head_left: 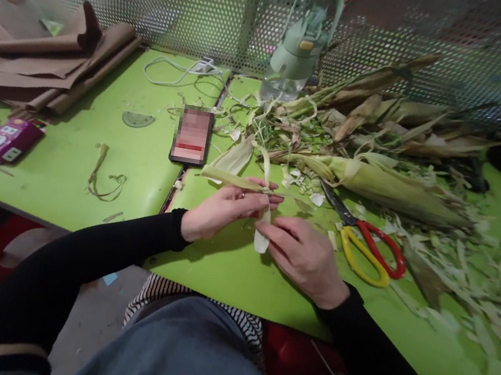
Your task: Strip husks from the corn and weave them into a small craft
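Note:
My left hand (223, 208) is closed on a long pale corn husk strip (233, 179) that sticks out to the left over the green table (68, 165). My right hand (304, 253) pinches a white strip of the same husk (261, 240) that hangs down between the two hands. Both hands are close together near the table's front edge. Just to the right of my right hand lie scissors (371, 248) with one red and one yellow handle.
An unhusked corn cob (388, 187) and a heap of husks and stalks (385, 120) cover the right side. A green water bottle (302, 43) stands at the back. A phone (192, 135), folded brown paper (47, 60), a white cable (178, 71) and a purple packet (8, 139) lie left.

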### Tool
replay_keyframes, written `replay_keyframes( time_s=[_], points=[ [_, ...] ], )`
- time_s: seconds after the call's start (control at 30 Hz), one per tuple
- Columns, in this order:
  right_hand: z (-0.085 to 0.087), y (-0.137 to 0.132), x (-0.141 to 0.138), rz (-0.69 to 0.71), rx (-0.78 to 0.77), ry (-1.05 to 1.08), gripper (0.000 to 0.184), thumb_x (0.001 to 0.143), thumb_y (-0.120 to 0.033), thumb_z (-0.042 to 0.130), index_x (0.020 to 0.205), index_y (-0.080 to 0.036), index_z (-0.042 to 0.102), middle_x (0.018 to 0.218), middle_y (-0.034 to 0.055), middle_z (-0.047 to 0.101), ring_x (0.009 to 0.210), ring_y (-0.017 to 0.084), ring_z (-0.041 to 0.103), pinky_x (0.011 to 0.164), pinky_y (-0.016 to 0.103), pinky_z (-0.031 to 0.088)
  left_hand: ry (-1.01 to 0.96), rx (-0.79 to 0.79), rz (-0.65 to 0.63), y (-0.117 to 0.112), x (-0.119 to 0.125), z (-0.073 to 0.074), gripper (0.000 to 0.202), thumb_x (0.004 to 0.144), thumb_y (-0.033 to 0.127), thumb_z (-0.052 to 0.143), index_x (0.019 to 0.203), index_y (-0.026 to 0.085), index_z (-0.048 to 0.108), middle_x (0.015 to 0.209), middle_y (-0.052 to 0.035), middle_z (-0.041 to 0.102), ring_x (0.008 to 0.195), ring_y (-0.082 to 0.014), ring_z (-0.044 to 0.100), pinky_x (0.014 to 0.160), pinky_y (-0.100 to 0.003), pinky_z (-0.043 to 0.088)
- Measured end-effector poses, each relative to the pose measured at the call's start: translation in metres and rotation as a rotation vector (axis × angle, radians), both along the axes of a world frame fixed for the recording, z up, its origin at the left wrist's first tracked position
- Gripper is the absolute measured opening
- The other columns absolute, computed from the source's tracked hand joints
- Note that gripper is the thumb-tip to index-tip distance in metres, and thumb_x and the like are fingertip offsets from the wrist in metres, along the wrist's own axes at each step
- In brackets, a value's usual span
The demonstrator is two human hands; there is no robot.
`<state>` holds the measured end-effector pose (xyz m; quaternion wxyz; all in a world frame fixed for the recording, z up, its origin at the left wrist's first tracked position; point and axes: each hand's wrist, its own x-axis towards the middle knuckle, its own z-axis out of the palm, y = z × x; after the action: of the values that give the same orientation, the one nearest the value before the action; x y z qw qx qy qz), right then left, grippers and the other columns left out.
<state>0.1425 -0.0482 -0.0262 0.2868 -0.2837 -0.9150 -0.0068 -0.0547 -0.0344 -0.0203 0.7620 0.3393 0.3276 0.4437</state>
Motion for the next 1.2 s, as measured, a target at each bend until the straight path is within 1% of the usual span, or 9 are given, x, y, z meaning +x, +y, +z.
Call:
replay_keyframes(
  time_s=[0.1, 0.23, 0.4, 0.47, 0.57, 0.67, 0.77, 1.0, 1.2],
  points=[
    [-0.001, -0.003, -0.003, 0.026, 0.206, -0.016, 0.011, 0.094, -0.014, 0.059, 0.098, -0.019, 0.068, 0.087, 0.0054, 0.069, 0.074, 0.016, 0.061, 0.066, 0.028, 0.051, 0.071, 0.055, 0.004, -0.003, -0.001, 0.002, 0.021, 0.088, 0.019, 0.066, 0.106, 0.014, 0.057, 0.113, -0.0125, 0.075, 0.113, -0.0227, 0.068, 0.089, -0.032, 0.051],
    [0.000, -0.007, -0.004, 0.029, 0.297, 0.045, 0.017, 0.091, -0.012, 0.064, 0.103, -0.024, 0.066, 0.090, 0.0023, 0.070, 0.084, 0.017, 0.062, 0.074, 0.029, 0.052, 0.143, 0.128, -0.052, -0.004, -0.005, 0.003, 0.019, 0.089, 0.019, 0.065, 0.106, 0.014, 0.060, 0.099, -0.0093, 0.076, 0.101, -0.0200, 0.070, 0.088, -0.033, 0.050],
    [-0.001, -0.003, -0.001, -0.175, 0.319, 0.143, 0.039, 0.084, -0.029, 0.077, 0.120, -0.029, 0.063, 0.114, 0.0053, 0.072, 0.109, 0.026, 0.063, 0.093, 0.044, 0.050, 0.096, 0.195, -0.070, 0.001, -0.008, -0.001, 0.019, 0.088, 0.018, 0.065, 0.107, 0.013, 0.063, 0.088, -0.0052, 0.073, 0.084, -0.0145, 0.067, 0.083, -0.029, 0.049],
    [-0.001, 0.001, 0.001, -0.227, 0.189, 0.171, 0.032, 0.089, -0.032, 0.072, 0.120, -0.025, 0.064, 0.108, 0.0064, 0.074, 0.101, 0.025, 0.067, 0.088, 0.042, 0.052, 0.055, 0.179, -0.080, 0.003, -0.009, -0.004, 0.019, 0.089, 0.020, 0.064, 0.105, 0.012, 0.064, 0.084, -0.0053, 0.073, 0.078, -0.0130, 0.065, 0.079, -0.028, 0.049],
    [0.000, 0.002, 0.003, -0.232, -0.205, 0.294, 0.014, 0.097, -0.032, 0.061, 0.102, -0.021, 0.069, 0.087, 0.0030, 0.075, 0.075, 0.018, 0.069, 0.068, 0.032, 0.054, -0.028, 0.122, -0.133, 0.006, -0.010, -0.006, 0.022, 0.089, 0.023, 0.059, 0.104, 0.010, 0.067, 0.083, -0.0085, 0.074, 0.077, -0.0145, 0.066, 0.080, -0.030, 0.051],
    [0.004, -0.002, 0.002, -0.232, -0.637, 0.503, 0.020, 0.096, -0.038, 0.061, 0.094, -0.020, 0.070, 0.075, 0.0009, 0.074, 0.061, 0.015, 0.067, 0.055, 0.027, 0.053, -0.036, 0.092, -0.204, 0.007, -0.011, -0.005, 0.027, 0.088, 0.027, 0.063, 0.108, 0.010, 0.067, 0.088, -0.0107, 0.076, 0.079, -0.0161, 0.069, 0.082, -0.032, 0.053],
    [0.009, -0.007, 0.001, -0.186, -0.811, 0.593, 0.020, 0.095, -0.040, 0.062, 0.093, -0.021, 0.069, 0.070, -0.0007, 0.073, 0.053, 0.013, 0.065, 0.048, 0.024, 0.051, 0.050, 0.127, -0.219, 0.006, -0.010, -0.004, 0.034, 0.084, 0.033, 0.075, 0.109, 0.011, 0.068, 0.088, -0.0087, 0.075, 0.077, -0.0134, 0.068, 0.079, -0.028, 0.053],
    [0.007, -0.008, 0.000, -0.077, -0.229, 0.325, 0.014, 0.094, -0.019, 0.065, 0.106, -0.025, 0.068, 0.094, 0.0003, 0.079, 0.075, 0.014, 0.073, 0.069, 0.025, 0.056, 0.135, 0.162, -0.198, 0.003, -0.006, -0.006, 0.045, 0.087, 0.056, 0.066, 0.079, 0.012, 0.068, 0.074, -0.0015, 0.067, 0.067, -0.0080, 0.061, 0.070, -0.023, 0.049],
    [0.003, -0.012, -0.001, -0.063, 0.213, -0.073, 0.031, 0.097, -0.010, 0.056, 0.124, -0.023, 0.064, 0.074, -0.0023, 0.072, 0.067, 0.013, 0.067, 0.064, 0.024, 0.049, 0.141, 0.048, -0.135, 0.000, -0.003, -0.007, 0.040, 0.082, 0.051, 0.075, 0.089, 0.013, 0.068, 0.080, -0.0040, 0.072, 0.080, -0.0131, 0.066, 0.083, -0.029, 0.051]
  ],
)
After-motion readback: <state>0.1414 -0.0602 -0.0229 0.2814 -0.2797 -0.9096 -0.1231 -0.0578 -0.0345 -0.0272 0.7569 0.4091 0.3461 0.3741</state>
